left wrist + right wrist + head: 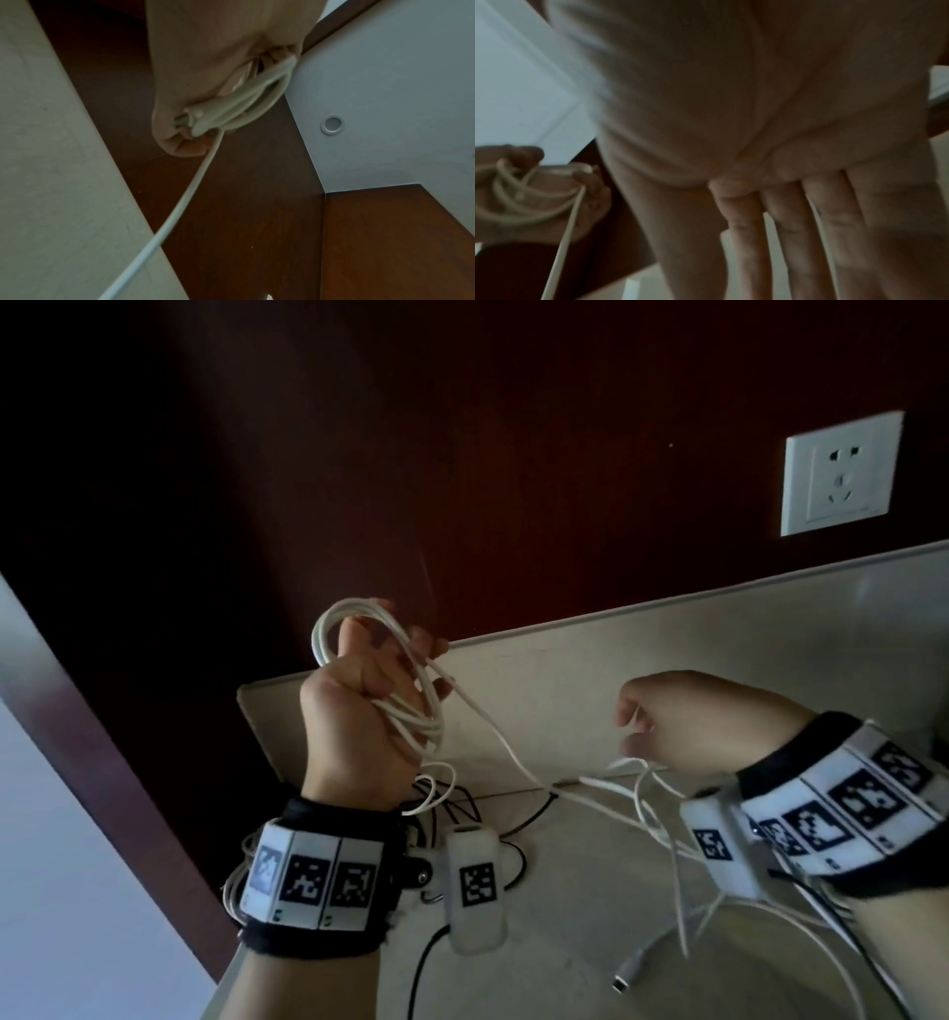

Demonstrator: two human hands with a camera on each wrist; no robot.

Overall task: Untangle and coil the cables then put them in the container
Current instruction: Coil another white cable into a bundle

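Above the table's [770, 634] far edge, our left hand [354, 721] grips the coiled white cable [411, 711]; our right hand [708, 721] hangs with straight fingers [790, 233], holding nothing.

Left hand [354, 711] raised, fingers curled around white cable loops; right hand [703, 721] beside it at about the same height, fingers straight and spread, palm down.
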